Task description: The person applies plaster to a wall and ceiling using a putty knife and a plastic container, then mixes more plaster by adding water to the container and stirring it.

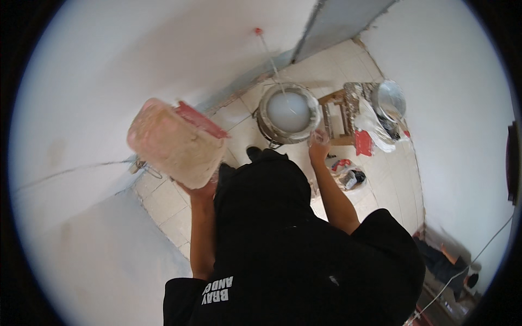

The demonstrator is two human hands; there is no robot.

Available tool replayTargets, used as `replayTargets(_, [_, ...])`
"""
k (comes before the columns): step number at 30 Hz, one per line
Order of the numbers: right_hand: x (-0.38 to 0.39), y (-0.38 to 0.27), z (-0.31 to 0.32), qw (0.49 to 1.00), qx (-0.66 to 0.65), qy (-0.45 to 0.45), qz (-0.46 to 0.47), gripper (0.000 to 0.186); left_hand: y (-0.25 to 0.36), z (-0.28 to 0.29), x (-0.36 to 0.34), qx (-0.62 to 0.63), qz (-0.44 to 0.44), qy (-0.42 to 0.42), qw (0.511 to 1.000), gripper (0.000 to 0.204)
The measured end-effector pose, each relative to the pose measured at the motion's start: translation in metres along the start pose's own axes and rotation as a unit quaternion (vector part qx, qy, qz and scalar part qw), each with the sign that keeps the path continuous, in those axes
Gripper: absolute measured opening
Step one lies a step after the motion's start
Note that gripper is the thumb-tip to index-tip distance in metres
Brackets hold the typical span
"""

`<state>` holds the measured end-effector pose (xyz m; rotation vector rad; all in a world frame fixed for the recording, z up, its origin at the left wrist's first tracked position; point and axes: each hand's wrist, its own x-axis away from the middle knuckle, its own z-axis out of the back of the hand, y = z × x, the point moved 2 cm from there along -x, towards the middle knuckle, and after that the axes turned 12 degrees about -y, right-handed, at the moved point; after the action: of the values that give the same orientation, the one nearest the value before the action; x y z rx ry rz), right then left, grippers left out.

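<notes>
My left hand [200,186] grips a pale pink rectangular board [168,149] coated with beige paste, with a red blade-like tool [204,119] along its upper right edge. My right hand [318,142] reaches beside the lower right rim of a large crusted bucket [263,111] on the floor; its fingers are blurred, and I cannot tell whether they hold anything. Pale grey liquid [289,108] fills much of that bucket, and a thin rod or cord [271,57] runs up from it toward the wall.
A wooden stool [338,138] right of the bucket bears a metal pail [389,98], white sheeting and a red scraper [363,143]. A cluttered container [350,175] sits below. Another person [446,263] is at lower right near a hanging cable [486,244]. White walls border the tiled floor [348,54].
</notes>
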<state>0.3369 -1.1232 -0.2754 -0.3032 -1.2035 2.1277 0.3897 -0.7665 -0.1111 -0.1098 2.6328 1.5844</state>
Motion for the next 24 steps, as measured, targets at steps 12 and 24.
replayTargets(12, [0.052, -0.388, -0.016, 0.804, 0.028, -0.467, 0.367, 0.029, 0.053, -0.039, -0.002, -0.224, -0.091, 0.017, 0.970, 0.068])
replayTargets(24, [0.103, -0.417, -0.063, 0.737, 0.222, -0.440, 0.461, 0.033, 0.076, -0.025, 0.011, 0.057, -0.054, 0.049, 0.996, 0.068])
